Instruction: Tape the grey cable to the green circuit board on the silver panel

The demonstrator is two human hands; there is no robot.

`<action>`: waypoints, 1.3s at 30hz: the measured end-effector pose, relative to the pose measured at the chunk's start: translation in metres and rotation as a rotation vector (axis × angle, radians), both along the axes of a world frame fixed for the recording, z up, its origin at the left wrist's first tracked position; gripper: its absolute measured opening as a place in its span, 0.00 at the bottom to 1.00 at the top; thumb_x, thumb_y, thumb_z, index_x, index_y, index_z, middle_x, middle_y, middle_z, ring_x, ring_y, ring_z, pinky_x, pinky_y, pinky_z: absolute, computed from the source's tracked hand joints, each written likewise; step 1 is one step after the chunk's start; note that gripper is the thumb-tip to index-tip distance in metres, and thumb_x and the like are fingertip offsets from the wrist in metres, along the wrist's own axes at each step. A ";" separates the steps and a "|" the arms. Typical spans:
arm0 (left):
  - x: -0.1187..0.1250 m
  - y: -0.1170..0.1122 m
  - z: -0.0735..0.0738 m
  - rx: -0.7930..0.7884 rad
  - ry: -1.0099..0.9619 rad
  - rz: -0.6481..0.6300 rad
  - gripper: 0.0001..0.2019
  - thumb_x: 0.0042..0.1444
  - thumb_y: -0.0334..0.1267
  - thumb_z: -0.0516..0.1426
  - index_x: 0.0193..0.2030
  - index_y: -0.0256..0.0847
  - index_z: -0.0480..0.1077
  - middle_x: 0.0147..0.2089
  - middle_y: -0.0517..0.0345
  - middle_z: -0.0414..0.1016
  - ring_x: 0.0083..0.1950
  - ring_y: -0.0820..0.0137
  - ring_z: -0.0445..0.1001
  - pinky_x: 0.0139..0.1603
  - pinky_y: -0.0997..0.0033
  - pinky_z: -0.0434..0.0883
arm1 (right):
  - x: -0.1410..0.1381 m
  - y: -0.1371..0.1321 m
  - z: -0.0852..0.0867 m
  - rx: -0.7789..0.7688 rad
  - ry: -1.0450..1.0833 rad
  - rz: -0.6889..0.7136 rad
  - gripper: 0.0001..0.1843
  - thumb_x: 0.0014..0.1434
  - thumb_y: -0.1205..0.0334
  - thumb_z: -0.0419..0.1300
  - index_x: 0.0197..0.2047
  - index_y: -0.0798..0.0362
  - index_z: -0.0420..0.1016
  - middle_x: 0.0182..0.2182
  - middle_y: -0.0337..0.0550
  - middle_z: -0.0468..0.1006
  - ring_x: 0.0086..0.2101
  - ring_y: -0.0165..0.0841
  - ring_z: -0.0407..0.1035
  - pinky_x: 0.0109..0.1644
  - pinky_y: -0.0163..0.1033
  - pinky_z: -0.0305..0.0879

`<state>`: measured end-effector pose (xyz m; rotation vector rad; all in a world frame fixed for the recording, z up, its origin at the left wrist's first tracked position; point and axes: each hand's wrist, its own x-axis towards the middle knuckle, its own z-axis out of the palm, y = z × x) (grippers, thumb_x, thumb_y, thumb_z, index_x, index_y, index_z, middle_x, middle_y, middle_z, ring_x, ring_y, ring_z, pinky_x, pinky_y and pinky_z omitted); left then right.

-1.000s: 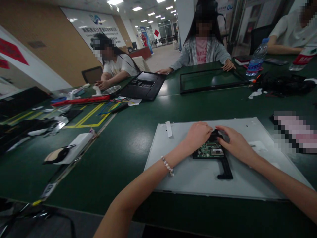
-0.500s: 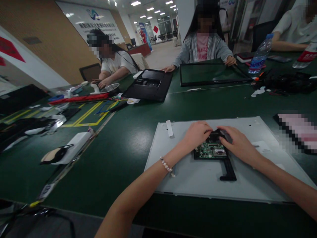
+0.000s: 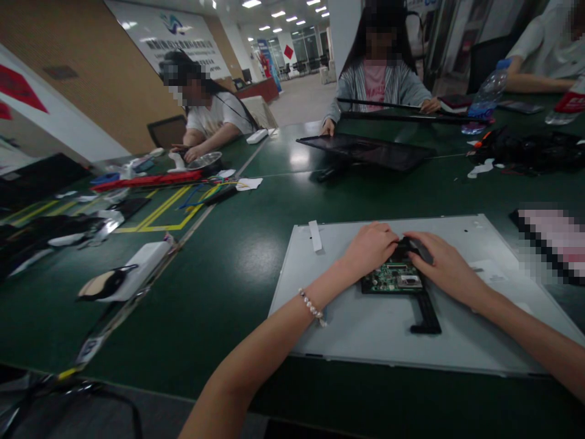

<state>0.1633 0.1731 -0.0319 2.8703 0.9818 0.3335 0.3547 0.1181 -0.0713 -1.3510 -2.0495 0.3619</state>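
A green circuit board (image 3: 393, 277) in a black plastic bracket (image 3: 427, 314) lies on a grey metal panel (image 3: 347, 329). My left hand (image 3: 372, 247) is closed at the board's far edge, its fingertips pinched together; what they hold is hidden. From the other side my right hand (image 3: 441, 262) grips a dark, rounded piece (image 3: 421, 250) between thumb and fingers, at the board's far right corner. Its exact kind does not show. The fingertips of both hands nearly meet, and they cover the upper part of the bracket.
A white strip (image 3: 315, 236) lies on the panel's far left corner. Across the green table (image 3: 237, 262), a co-worker holds a black panel (image 3: 370, 151) and a thin black frame (image 3: 402, 117). A bottle (image 3: 487, 97), black cables (image 3: 530, 152) and a white power bank-like box (image 3: 141, 268) lie around.
The co-worker opposite has swung the black panel from the left to the right and tilted the thin frame. My hands stay at the board with hardly any movement.
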 end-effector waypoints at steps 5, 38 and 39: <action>-0.004 0.004 0.016 -0.101 -0.096 0.068 0.13 0.62 0.38 0.54 0.48 0.35 0.74 0.47 0.49 0.77 0.49 0.66 0.73 0.52 0.65 0.68 | -0.001 -0.003 0.004 -0.014 0.037 -0.012 0.20 0.60 0.60 0.52 0.56 0.52 0.66 0.49 0.53 0.74 0.50 0.46 0.68 0.55 0.56 0.64; -0.114 0.024 0.122 -0.441 0.172 0.554 0.12 0.46 0.27 0.53 0.33 0.36 0.79 0.29 0.57 0.78 0.31 0.72 0.75 0.33 0.77 0.67 | -0.010 -0.026 0.026 0.232 -0.125 0.138 0.24 0.64 0.62 0.50 0.63 0.51 0.61 0.56 0.52 0.70 0.59 0.44 0.61 0.62 0.58 0.59; -0.111 0.016 0.132 -0.462 0.139 0.509 0.12 0.48 0.28 0.53 0.34 0.37 0.79 0.29 0.58 0.78 0.31 0.73 0.75 0.34 0.78 0.67 | -0.011 -0.028 0.027 0.236 -0.142 0.150 0.24 0.64 0.62 0.51 0.63 0.52 0.61 0.57 0.52 0.70 0.59 0.43 0.61 0.63 0.57 0.59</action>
